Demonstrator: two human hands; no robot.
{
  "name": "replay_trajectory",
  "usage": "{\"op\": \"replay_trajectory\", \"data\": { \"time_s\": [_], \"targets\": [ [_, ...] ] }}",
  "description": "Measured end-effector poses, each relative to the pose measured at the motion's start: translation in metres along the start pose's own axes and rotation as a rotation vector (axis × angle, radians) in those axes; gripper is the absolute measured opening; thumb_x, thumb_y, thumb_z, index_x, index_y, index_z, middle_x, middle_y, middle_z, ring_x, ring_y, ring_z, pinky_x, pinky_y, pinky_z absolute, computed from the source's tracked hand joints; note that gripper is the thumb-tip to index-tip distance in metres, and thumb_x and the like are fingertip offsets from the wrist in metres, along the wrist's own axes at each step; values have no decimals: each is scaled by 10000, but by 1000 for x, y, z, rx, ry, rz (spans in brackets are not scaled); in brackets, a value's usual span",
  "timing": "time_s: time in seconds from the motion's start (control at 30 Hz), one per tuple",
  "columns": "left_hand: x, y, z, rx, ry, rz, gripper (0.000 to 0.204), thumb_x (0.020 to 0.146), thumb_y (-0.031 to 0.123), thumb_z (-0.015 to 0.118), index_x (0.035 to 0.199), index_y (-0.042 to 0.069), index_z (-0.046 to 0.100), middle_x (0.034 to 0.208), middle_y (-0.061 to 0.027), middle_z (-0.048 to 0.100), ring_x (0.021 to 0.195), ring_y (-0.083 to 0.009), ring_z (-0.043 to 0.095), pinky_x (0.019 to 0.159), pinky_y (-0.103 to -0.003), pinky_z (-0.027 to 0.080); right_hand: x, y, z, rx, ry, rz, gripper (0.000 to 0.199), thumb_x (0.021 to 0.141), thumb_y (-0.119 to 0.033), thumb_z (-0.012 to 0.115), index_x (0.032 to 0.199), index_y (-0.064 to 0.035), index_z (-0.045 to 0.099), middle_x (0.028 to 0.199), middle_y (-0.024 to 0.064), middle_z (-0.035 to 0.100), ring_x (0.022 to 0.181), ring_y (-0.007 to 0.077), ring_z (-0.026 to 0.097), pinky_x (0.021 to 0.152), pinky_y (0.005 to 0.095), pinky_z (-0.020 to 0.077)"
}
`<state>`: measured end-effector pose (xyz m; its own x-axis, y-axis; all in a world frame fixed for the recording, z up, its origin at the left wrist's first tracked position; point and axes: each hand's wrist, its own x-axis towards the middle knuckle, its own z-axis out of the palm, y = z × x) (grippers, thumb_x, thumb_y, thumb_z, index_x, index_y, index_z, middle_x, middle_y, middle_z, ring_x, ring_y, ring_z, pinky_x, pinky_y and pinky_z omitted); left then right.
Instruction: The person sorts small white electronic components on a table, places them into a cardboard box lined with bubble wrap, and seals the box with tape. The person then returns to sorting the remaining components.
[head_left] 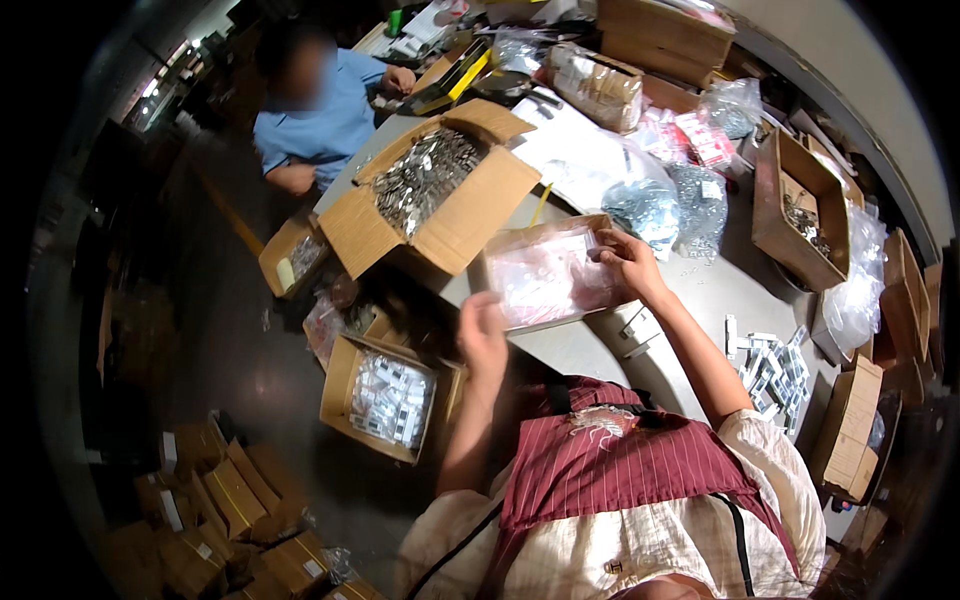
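Observation:
In front of me on the grey table stands a shallow cardboard box [556,323] filled with flat clear plastic bags [545,270], some with a pinkish tint. My right hand [630,264] reaches over the box's right side, its fingers bent together at the bags. What they pinch is too small to make out. Beside the box's near left corner is my left hand [484,338], smeared by motion, so its fingers do not show clearly. Below and left of it, a smaller carton [345,425] holds several white-and-grey parts [392,398] in clear wrapping.
A large open carton [480,215] of small metal pieces [428,178] stands at the far left. Beyond it sits a person in a blue shirt [345,110]. Loose white parts [775,370] lie at the right, near a box of metal pieces [800,205]. Cartons [235,495] crowd the floor.

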<state>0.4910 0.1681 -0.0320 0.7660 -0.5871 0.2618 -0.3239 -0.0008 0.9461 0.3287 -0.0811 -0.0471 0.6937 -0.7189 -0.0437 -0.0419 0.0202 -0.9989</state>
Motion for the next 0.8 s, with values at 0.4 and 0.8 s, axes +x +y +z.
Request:
{"op": "replay_trajectory", "data": {
  "time_s": [0.4,0.8],
  "targets": [
    [40,41,97,-563,-843,-560,417,935,149,689,1286,-28,548,1057,-123,695,919,-149,658,767,-278,530,-108,-45,-36,429,108,95,298,949,-117,644,1206,30,611,952,55,708,864,127,665,791,268,516],
    [2,44,120,-29,-959,-76,209,894,41,677,1089,46,753,926,-69,667,800,-160,638,734,-286,511,-160,-15,-29,-25,-60,136,299,900,-120,754,1147,-9,625,1026,31,668,984,123,622,882,297,504]
  ]
}}
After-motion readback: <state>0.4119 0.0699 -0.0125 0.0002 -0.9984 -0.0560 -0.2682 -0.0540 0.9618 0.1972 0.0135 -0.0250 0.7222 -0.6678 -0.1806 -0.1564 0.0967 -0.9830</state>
